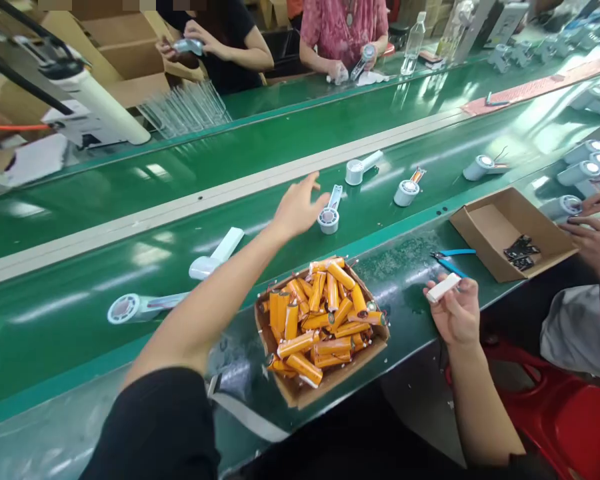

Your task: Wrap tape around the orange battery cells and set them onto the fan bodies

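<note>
Left of the battery carton [296, 399]: one handheld fan [126, 309], then a smooth-backed fan shell [214, 259], both on the green conveyor belt [55, 337]. Beyond the carton: left hand [299, 207], open, empty, beside an open-handled fan [329, 219], contact uncertain. In the carton: heaped orange cells [300, 343]. Right of the carton: right hand [456, 307], fingertips gripping a white block [443, 288], near blue-handled pliers [457, 253]. Handling note: grasping the open-handled fan by its round head seems safest; the block wants a light, steady pinch.
</note>
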`<act>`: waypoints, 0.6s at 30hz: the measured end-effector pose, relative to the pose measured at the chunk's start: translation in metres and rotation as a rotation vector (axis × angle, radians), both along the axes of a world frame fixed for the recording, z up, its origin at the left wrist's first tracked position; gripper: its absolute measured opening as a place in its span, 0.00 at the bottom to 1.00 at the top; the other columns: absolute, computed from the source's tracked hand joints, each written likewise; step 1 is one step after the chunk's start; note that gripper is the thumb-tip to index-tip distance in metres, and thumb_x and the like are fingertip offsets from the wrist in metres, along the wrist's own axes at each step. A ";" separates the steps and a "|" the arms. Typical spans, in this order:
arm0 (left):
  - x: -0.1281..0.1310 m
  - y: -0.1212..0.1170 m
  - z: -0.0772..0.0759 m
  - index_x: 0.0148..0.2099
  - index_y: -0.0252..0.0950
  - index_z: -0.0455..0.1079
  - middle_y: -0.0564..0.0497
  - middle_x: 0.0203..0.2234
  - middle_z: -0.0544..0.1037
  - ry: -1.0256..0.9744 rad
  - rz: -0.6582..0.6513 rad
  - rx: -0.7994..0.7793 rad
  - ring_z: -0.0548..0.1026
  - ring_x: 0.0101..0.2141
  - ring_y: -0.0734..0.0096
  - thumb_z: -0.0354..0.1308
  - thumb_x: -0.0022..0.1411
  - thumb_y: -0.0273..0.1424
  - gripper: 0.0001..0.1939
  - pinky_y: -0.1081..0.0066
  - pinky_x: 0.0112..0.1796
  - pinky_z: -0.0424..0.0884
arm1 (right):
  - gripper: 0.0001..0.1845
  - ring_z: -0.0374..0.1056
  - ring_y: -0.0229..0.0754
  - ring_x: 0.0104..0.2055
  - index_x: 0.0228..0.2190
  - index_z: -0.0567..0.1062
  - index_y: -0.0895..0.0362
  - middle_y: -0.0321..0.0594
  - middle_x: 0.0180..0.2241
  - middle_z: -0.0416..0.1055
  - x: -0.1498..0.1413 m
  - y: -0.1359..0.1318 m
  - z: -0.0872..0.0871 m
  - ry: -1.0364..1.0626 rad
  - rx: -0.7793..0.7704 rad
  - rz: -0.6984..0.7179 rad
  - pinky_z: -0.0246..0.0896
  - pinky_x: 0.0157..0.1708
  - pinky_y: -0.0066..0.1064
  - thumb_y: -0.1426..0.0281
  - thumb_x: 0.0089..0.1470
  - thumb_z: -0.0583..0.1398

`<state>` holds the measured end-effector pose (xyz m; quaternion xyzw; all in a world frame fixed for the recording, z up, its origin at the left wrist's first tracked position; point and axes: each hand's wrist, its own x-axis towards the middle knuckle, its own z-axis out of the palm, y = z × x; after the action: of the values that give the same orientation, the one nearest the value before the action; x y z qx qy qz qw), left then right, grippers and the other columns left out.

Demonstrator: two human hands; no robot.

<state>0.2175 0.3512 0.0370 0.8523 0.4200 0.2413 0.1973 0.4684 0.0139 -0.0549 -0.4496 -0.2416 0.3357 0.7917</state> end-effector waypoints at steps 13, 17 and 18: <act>0.198 0.061 -0.013 0.76 0.42 0.63 0.39 0.69 0.70 0.180 -0.377 -0.069 0.76 0.62 0.46 0.75 0.57 0.36 0.47 0.55 0.64 0.72 | 0.24 0.86 0.42 0.40 0.37 0.70 0.49 0.32 0.45 0.84 -0.003 0.004 -0.001 -0.048 -0.144 -0.015 0.88 0.44 0.39 0.63 0.53 0.80; 0.174 0.049 0.000 0.71 0.31 0.69 0.32 0.66 0.69 0.313 -0.322 -0.024 0.72 0.63 0.39 0.81 0.50 0.45 0.51 0.53 0.65 0.71 | 0.21 0.86 0.42 0.42 0.41 0.74 0.45 0.32 0.46 0.84 -0.002 0.005 -0.001 -0.065 -0.145 -0.013 0.87 0.45 0.38 0.63 0.55 0.79; 0.162 0.044 0.002 0.67 0.31 0.73 0.32 0.64 0.71 0.372 -0.324 0.010 0.71 0.63 0.36 0.81 0.49 0.48 0.48 0.50 0.65 0.71 | 0.21 0.86 0.42 0.42 0.42 0.75 0.44 0.32 0.46 0.84 -0.002 0.005 -0.001 -0.066 -0.144 0.003 0.88 0.46 0.39 0.63 0.55 0.79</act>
<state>0.3799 0.3948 0.0391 0.9392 0.3058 0.0474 0.1485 0.4664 0.0191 -0.0562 -0.5158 -0.2436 0.3381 0.7485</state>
